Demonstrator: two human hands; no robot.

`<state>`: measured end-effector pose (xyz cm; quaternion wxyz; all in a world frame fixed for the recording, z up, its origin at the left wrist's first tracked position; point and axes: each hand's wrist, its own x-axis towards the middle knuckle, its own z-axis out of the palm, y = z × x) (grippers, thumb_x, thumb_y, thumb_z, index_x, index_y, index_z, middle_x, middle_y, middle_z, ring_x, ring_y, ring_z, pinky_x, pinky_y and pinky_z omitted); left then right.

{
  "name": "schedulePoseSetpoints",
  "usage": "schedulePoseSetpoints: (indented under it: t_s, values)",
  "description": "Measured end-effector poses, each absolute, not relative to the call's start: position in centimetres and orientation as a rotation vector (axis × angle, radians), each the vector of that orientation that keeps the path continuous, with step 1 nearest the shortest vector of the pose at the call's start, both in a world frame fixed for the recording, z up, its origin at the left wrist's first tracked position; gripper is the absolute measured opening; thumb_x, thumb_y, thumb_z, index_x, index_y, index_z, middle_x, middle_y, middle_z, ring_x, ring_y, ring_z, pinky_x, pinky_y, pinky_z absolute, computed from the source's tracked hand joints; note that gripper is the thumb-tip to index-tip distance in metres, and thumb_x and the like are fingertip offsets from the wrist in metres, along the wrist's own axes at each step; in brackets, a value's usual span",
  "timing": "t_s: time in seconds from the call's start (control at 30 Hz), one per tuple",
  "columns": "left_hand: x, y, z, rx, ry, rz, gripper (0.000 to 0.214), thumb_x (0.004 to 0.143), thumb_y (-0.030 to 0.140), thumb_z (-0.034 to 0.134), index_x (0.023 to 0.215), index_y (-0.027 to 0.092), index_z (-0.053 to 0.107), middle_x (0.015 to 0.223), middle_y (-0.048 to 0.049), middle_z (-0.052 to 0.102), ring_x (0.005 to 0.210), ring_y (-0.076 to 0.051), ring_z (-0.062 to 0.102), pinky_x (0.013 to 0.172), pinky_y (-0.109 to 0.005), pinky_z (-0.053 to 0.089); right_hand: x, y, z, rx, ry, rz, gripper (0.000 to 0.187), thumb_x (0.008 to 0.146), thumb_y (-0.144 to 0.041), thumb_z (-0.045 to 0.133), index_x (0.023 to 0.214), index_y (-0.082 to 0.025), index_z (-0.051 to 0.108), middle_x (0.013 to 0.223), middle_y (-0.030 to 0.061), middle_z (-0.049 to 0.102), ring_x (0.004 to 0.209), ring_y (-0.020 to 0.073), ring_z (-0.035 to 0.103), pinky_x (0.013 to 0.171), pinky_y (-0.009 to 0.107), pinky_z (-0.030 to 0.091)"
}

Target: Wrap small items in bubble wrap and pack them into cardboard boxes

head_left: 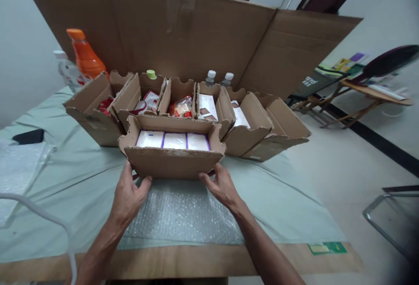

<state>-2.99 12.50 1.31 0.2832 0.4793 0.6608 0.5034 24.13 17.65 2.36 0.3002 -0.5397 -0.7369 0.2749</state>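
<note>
Pale cable (52, 217) nearest, left of the front carton (173, 163). Bubble wrap (180, 221) this side of it. Left hand (129, 193), right hand (222, 187) grip its lower ends. White packs (175, 141) inside; boxes (245, 140) behind. Likely light, stiff, crushable; best held low, both ends.

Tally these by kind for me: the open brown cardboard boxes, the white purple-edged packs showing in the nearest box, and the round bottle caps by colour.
Open brown cardboard boxes: 7
White purple-edged packs: 3
Orange round cap: 1
White round caps: 3
Yellow-green round cap: 1
Total in view: 15
</note>
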Motion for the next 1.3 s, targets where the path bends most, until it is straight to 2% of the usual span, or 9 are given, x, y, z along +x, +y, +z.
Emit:
schedulePoseSetpoints:
  t_s: [0.23,0.33,0.47,0.67,0.77,0.87,1.03,1.17,1.3]
  values:
    - [-3.3,14.4,1.4,1.306,1.828,1.372,0.059,0.077,0.036,0.067,0.132,0.021,0.052,0.12,-0.0095,0.064,0.105,-0.025,0.064,0.09,-0.043,0.058,22.8,18.4,2.1,-1.523,-1.947,0.654,0.027,0.087,-0.038,0.058,0.104,-0.017,0.062,0.095,0.0103,0.07,0.079,0.0239,0.063,0.073,0.038,0.053]
    - [-3.8,13.8,1.2,1.381,1.806,1.343,0.067,0.079,0.034,0.067,0.142,0.021,0.047,0.127,-0.0102,0.063,0.11,-0.025,0.064,0.091,-0.042,0.058,24.1,18.6,2.0,-1.442,-1.989,0.719,0.038,0.089,-0.042,0.058,0.116,-0.016,0.063,0.106,0.0124,0.072,0.085,0.0248,0.066,0.076,0.039,0.055]
    - [-4.9,9.7,0.7,1.567,1.931,1.235,0.077,0.086,0.036,0.065,0.156,0.025,0.035,0.146,-0.0142,0.056,0.125,-0.03,0.059,0.1,-0.048,0.054,27.3,15.9,1.3,-1.31,-2.057,0.656,0.041,0.095,-0.043,0.058,0.128,-0.02,0.064,0.127,0.0136,0.07,0.111,0.028,0.067,0.09,0.044,0.056]
    - [-4.0,5.1,-0.4,2.22,1.763,0.92,0.033,0.098,0.031,0.051,0.124,0.019,0.067,0.125,-0.0133,0.07,0.117,-0.032,0.061,0.102,-0.052,0.05,21.8,9.7,0.5,-1.142,-2.393,0.462,0.028,0.099,-0.031,0.059,0.123,-0.02,0.07,0.136,0.0128,0.068,0.123,0.027,0.062,0.102,0.047,0.051]
    - [-3.6,5.7,-1.8,2.362,1.721,0.707,0.031,0.097,0.031,0.05,0.115,0.016,0.072,0.113,-0.0143,0.072,0.104,-0.032,0.062,0.093,-0.051,0.052,19.2,8.7,-0.1,-0.978,-2.643,0.486,0.034,0.098,-0.034,0.063,0.13,-0.02,0.067,0.149,0.0115,0.059,0.134,0.0272,0.055,0.104,0.046,0.048]
    - [-3.8,6.5,-2.7,2.37,1.742,0.673,0.031,0.096,0.031,0.051,0.111,0.017,0.074,0.112,-0.0139,0.071,0.101,-0.032,0.061,0.089,-0.049,0.052,23.3,7.5,-0.9,-1.149,-2.618,0.415,0.035,0.101,-0.034,0.058,0.133,-0.022,0.065,0.152,0.0098,0.057,0.14,0.0265,0.051,0.11,0.047,0.044]
    - [-4.9,6.3,-2.1,2.356,1.701,0.813,0.029,0.097,0.033,0.051,0.11,0.018,0.072,0.11,-0.0115,0.072,0.1,-0.027,0.064,0.091,-0.044,0.053,36.4,4.9,-1.2,-1.689,-2.173,-0.063,0.03,0.1,-0.032,0.05,0.114,-0.022,0.074,0.122,0.0129,0.075,0.116,0.031,0.068,0.096,0.05,0.051]
    - [-7.2,5.2,-1.8,2.227,2.162,0.912,0.033,0.096,0.039,0.052,0.115,0.017,0.069,0.121,-0.0162,0.069,0.111,-0.031,0.062,0.098,-0.05,0.049,37.0,5.7,-0.9,-1.65,-2.145,-0.06,0.031,0.099,-0.035,0.051,0.119,-0.022,0.071,0.126,0.012,0.073,0.115,0.0288,0.068,0.094,0.046,0.053]
    - [-8.8,4.6,-2.8,2.064,2.446,0.629,0.036,0.088,0.045,0.057,0.104,0.017,0.071,0.129,-0.02,0.064,0.117,-0.039,0.057,0.097,-0.055,0.048,31.9,8.3,-1.5,-1.633,-2.256,0.015,0.039,0.096,-0.04,0.057,0.126,-0.016,0.065,0.135,0.0172,0.068,0.123,0.0336,0.063,0.096,0.049,0.052]
